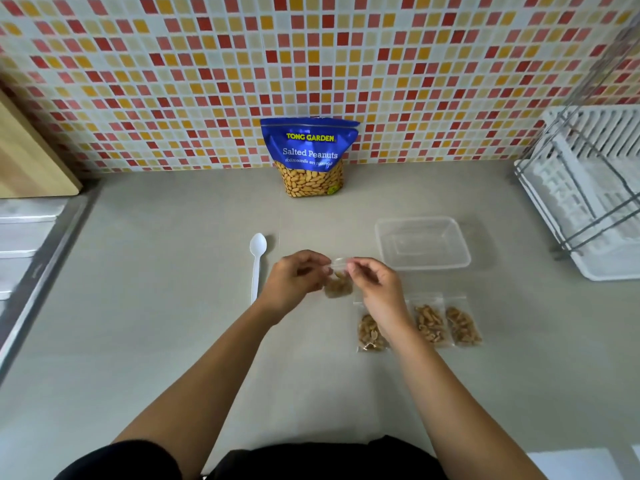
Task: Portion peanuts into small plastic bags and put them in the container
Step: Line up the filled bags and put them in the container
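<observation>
Both forearms reach out from the bottom of the view and meet over the middle of the grey surface (166, 278), wrists angled in toward each other. The left hand (294, 282) and the right hand (377, 289) hold a small plastic bag (338, 288) between them, lifted a little off the surface. Each grip is clamped on the bag's clear top edge, thumb and forefinger pinched, the other fingers loosely curled. The peanuts bunch in the bag's lower half, hanging under the fingertips. The top strip may be pressed closed, but it is too thin and clear to tell from here. Under the right wrist lies one filled bag (370, 336), partly covered by the arm, and just beside it to the right are a second filled bag (429, 323) and a third filled bag (462, 325), all flat on the surface. The clear container (422, 242) stands beyond the right hand, near the held bag. A white spoon (257, 261) lies left of the left hand, bowl pointing away. The blue peanut pouch (310, 150) stands upright against the tiled wall (173, 81), well apart from the hands. A white dish rack (595, 202) sits at the right edge.
</observation>
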The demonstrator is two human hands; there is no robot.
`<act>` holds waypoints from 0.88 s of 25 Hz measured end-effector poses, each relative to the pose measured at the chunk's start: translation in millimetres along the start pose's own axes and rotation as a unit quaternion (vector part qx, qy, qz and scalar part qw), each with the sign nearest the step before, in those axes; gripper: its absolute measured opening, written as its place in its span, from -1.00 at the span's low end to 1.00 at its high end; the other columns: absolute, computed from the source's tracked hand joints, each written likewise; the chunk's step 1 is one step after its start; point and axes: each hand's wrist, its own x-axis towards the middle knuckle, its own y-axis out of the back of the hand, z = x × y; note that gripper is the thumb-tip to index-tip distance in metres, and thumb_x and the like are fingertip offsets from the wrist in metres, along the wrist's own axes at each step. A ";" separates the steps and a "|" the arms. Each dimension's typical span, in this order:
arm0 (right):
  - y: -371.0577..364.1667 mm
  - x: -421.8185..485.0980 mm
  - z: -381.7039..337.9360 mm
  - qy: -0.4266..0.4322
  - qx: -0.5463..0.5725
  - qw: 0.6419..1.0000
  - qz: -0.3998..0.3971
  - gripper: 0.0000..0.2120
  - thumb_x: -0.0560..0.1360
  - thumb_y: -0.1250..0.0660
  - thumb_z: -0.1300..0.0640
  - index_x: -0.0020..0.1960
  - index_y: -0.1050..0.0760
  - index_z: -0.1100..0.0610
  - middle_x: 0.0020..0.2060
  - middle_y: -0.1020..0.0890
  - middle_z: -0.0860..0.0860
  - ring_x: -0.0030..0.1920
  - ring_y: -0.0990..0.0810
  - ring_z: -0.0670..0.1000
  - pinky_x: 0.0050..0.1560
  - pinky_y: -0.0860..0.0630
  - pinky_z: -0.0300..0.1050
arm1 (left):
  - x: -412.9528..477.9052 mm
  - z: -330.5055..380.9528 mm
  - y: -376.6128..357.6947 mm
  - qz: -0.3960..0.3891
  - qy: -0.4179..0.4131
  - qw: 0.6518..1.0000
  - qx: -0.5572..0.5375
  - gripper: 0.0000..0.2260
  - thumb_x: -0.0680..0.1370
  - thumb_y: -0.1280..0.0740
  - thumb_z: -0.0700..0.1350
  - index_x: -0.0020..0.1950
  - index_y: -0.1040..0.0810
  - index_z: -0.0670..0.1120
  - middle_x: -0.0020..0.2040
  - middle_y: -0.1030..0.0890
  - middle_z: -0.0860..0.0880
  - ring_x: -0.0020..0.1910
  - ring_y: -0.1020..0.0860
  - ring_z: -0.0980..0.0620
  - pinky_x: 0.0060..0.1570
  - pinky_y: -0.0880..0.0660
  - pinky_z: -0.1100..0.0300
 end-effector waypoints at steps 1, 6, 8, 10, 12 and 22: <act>-2.2 -0.7 -4.9 0.009 0.005 1.000 0.003 -0.96 0.48 -0.36 0.15 -0.07 -0.58 0.08 -0.13 -0.68 0.05 -0.12 -0.64 -0.07 -0.04 -0.54 -0.24 | -0.1 4.4 3.0 0.007 -0.012 1.000 0.028 -0.95 0.50 -0.39 -0.18 -0.09 -0.60 -0.03 -0.13 -0.66 -0.17 -0.09 -0.61 -0.05 0.08 -0.56 -0.02; -8.8 -4.0 -20.5 0.069 -0.046 0.997 0.011 -0.87 0.47 -0.38 0.14 -0.20 -0.56 -0.07 -0.23 -0.67 -0.03 -0.19 -0.63 -0.06 -0.06 -0.55 -0.10 | -2.8 27.0 5.0 0.040 -0.121 0.964 0.235 -0.93 0.48 -0.40 -0.09 -0.17 -0.62 0.07 -0.15 -0.65 0.06 -0.12 -0.59 0.08 -0.04 -0.53 0.15; -9.7 -6.7 -23.9 0.086 -0.075 0.993 0.025 -0.83 0.48 -0.37 0.14 -0.22 -0.54 -0.10 -0.28 -0.66 -0.11 -0.25 -0.60 -0.13 -0.11 -0.54 -0.13 | -3.4 34.3 1.4 0.041 -0.151 0.948 0.277 -0.94 0.50 -0.37 -0.14 -0.13 -0.64 -0.05 -0.16 -0.61 0.04 -0.18 -0.55 0.14 -0.12 -0.48 0.25; -9.3 -9.5 -27.8 0.098 -0.095 0.990 0.039 -0.85 0.48 -0.36 0.14 -0.20 -0.54 -0.09 -0.31 -0.64 -0.14 -0.27 -0.59 -0.17 -0.13 -0.54 -0.15 | -5.9 38.7 -2.1 0.037 -0.182 0.933 0.308 -0.92 0.51 -0.35 -0.17 -0.11 -0.64 -0.13 -0.17 -0.58 0.02 -0.21 -0.52 0.15 -0.18 -0.41 0.36; -8.7 -10.4 -30.3 0.104 -0.105 0.988 0.051 -0.91 0.49 -0.36 0.14 -0.16 -0.56 -0.04 -0.30 -0.64 -0.15 -0.24 -0.60 -0.14 -0.12 -0.55 -0.11 | -8.1 41.9 -5.8 0.045 -0.203 0.924 0.322 -0.91 0.52 -0.34 -0.18 -0.10 -0.63 -0.16 -0.17 -0.58 -0.02 -0.19 -0.51 0.10 -0.19 -0.38 0.40; -16.6 -11.0 -45.3 0.130 -0.179 0.966 0.135 -0.93 0.50 -0.31 0.12 -0.14 -0.55 0.01 -0.20 -0.63 -0.10 -0.14 -0.56 -0.05 -0.13 -0.51 -0.04 | -11.3 54.1 -8.3 0.115 -0.252 0.857 0.435 -0.87 0.53 -0.27 -0.14 -0.06 -0.61 -0.13 -0.06 -0.58 -0.03 -0.09 -0.56 -0.02 -0.16 -0.46 0.10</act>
